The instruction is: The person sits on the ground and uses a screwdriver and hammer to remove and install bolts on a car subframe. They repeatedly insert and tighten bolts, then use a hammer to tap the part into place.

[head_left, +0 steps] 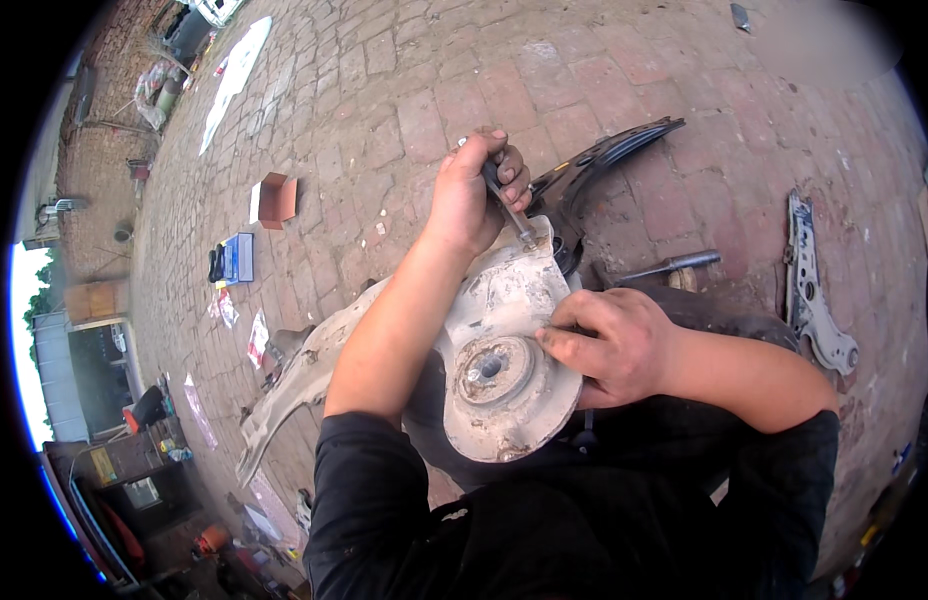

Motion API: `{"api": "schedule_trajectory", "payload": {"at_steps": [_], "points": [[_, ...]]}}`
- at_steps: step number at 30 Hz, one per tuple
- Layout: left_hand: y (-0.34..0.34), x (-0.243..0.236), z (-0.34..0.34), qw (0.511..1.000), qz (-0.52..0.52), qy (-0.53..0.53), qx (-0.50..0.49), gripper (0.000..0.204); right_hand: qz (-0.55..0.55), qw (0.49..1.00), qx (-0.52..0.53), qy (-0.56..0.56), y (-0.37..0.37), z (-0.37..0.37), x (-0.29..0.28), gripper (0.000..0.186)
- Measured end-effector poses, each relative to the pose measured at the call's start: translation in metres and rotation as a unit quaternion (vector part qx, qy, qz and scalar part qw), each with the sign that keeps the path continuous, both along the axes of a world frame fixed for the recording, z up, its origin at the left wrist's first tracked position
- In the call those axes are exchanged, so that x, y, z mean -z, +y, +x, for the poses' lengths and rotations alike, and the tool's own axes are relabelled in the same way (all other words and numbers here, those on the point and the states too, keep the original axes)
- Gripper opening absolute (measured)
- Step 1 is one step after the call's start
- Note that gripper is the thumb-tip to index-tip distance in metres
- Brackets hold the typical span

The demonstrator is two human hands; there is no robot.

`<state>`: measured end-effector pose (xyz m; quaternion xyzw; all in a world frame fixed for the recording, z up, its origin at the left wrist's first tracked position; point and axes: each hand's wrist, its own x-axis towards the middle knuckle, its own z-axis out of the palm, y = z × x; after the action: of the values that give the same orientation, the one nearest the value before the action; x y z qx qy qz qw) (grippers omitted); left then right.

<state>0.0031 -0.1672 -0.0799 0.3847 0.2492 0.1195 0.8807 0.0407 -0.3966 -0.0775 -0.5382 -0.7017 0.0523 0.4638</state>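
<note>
A pale, dirt-crusted metal car suspension arm (496, 302) lies across my lap, its long narrow end reaching to the left. Near me it widens into a round spring seat (491, 367) with a hole in the middle. My left hand (481, 190) is closed around a hand tool with a dark handle and steel shaft (518, 226). The shaft's tip meets the far end of the arm; the exact tip is hard to make out. Beside the seat's right edge, my right hand (614, 345) is closed, thumb and forefinger pinched together. Anything between those fingertips is too small to name.
A black curved car arm (609, 155) lies beyond the pale one. To the right are a dark-handled tool (674, 265) and a silver perforated metal bracket (812, 290). An open cardboard box (275, 202) and a blue box (239, 257) sit leftward on the brick paving (424, 120).
</note>
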Motion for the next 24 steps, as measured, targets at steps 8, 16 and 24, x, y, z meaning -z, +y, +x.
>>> {"api": "schedule_trajectory", "payload": {"at_steps": [8, 16, 24], "points": [[0.0006, 0.0015, 0.0001, 1.000, -0.005, 0.002, 0.000, 0.017, 0.004, 1.000, 0.004, -0.009, -0.0004, 0.0009, -0.0012, 0.051], [0.0006, 0.0000, 0.0000, 1.000, -0.005, 0.000, 0.002, 0.019, 0.006, 1.000, 0.003, -0.014, 0.0006, 0.0013, -0.0022, 0.050], [0.0006, 0.0012, -0.0007, 1.000, -0.005, -0.003, 0.001, 0.020, 0.012, 1.000, 0.009, -0.015, 0.0014, -0.0007, 0.0007, 0.050]]}}
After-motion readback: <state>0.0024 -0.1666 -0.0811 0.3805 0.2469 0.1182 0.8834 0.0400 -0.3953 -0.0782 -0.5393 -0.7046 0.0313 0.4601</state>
